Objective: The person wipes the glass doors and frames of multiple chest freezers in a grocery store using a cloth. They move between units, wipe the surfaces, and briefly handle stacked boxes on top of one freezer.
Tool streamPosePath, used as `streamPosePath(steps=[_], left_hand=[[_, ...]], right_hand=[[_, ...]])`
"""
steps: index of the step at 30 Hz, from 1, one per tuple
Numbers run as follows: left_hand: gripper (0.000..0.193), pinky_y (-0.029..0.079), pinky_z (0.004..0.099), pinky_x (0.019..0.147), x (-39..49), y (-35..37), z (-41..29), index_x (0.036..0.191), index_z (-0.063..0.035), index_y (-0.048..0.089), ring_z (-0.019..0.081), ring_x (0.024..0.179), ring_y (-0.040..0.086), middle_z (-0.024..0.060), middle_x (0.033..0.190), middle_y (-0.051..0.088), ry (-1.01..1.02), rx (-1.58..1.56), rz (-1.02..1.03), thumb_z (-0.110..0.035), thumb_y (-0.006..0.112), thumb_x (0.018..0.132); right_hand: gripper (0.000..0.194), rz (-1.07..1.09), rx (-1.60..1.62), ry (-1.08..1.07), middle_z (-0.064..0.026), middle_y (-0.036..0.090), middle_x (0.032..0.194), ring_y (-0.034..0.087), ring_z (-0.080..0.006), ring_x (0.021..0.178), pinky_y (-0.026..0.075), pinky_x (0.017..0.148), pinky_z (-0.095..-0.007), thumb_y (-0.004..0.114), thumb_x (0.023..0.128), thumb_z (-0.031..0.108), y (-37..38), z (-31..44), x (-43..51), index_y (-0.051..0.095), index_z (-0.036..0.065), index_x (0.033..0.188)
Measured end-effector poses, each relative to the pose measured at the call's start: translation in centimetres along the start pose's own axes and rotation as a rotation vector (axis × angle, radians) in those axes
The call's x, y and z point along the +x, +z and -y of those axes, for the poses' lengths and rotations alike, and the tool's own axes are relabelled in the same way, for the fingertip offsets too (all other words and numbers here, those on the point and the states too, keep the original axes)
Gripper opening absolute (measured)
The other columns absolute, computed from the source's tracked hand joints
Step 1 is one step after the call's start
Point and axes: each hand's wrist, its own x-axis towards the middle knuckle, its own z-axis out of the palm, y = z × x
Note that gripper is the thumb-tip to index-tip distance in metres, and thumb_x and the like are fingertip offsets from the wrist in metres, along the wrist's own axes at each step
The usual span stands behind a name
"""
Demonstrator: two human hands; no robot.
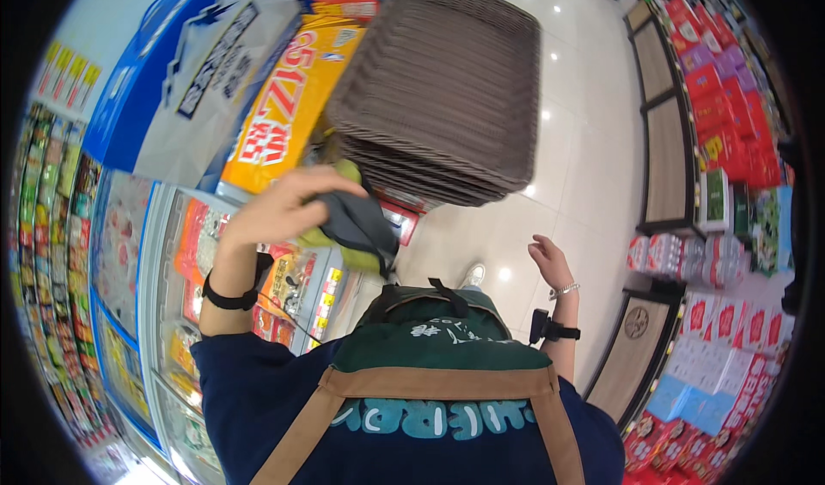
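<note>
My left hand (pixel 287 205) grips a grey and lime-green fabric item (pixel 361 224), pinched between thumb and fingers. Motion blur hides exactly what kind of item it is. The fabric hangs beside a stack of dark brown woven baskets (pixel 438 85), above the edge of a glass-topped freezer (pixel 325 292). On the other side, my right hand (pixel 551 263) is over the tiled floor, holding nothing, its fingers loosely apart. A dark green apron (pixel 425 337) with brown straps covers my chest.
Packaged food fills the freezer on the left. Behind it stand an orange printed carton (pixel 290 92) and a blue-and-white display box (pixel 200 79). Shelves of snacks (pixel 51 259) line the far left. At right, wood-panelled stands (pixel 660 130) hold red boxes (pixel 722 111) and bottle packs (pixel 683 256).
</note>
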Motion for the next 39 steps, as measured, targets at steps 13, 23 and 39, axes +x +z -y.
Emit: streamPosePath(steps=[13,23,39], left_hand=[[0.023,0.040,0.0394,0.055,17.6,8.2,-13.0,0.072,0.0048,0.054,0.0334,0.063,0.051,0.0157,0.069,0.049,0.240,-0.066,0.664,-0.014,0.060,0.084],[0.031,0.045,0.0262,0.073,16.1,0.9,-23.2,0.097,0.0050,0.063,0.0128,0.083,0.059,0.0071,0.094,0.065,-0.042,0.108,-0.514,-0.023,0.061,0.084],[0.033,0.041,0.0182,0.057,21.9,-17.9,-29.4,0.096,0.0033,0.061,0.0040,0.064,0.052,-0.0013,0.076,0.059,-0.483,1.031,-1.207,-0.028,0.053,0.093]], right_hand=[[0.035,-0.252,-0.104,0.100,-0.0176,0.067,0.095,0.064,-0.0222,0.087,0.050,0.077,-0.0305,0.060,0.087,0.021,-20.5,-18.1,0.2,0.058,-0.002,0.113],[0.034,0.002,-0.046,-0.260,-0.0132,0.066,0.091,0.063,-0.0189,0.084,0.049,0.078,-0.0300,0.060,0.088,0.018,-26.0,-11.2,17.2,0.056,-0.004,0.114],[0.033,0.369,0.098,-0.841,-0.0119,0.064,0.105,0.061,-0.0172,0.098,0.048,0.086,-0.0284,0.056,0.091,0.013,-26.3,23.6,46.8,0.051,-0.003,0.120]])
